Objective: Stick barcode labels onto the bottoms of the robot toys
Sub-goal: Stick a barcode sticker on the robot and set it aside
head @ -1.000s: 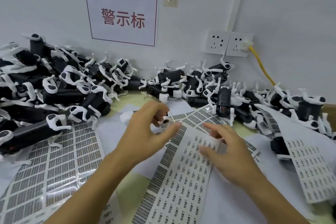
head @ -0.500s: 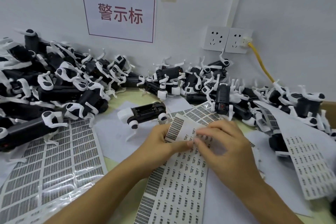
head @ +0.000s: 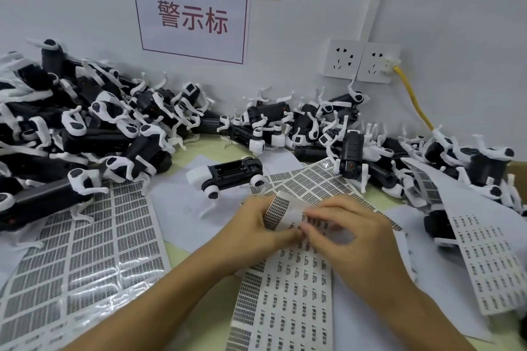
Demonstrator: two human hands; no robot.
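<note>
Cluttered table (head: 199, 162), label sheet (head: 288, 293) under both hands

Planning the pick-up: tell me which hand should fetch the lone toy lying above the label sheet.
Left, probably. The left hand lies directly below the lone robot toy, while the right hand pinches at the label sheet, apparently peeling.

Bright, even, from overhead; soft, faint shadows under the hands. White glare streaking the glossy label sheet (head: 85, 259) at lower left. Strong wide-angle bending at the edges, wall lines bowed. Slightly soft throughout, label print unreadable, toys (head: 17, 88) at far left smeared; sign (head: 191, 13) sharp enough to read.
</note>
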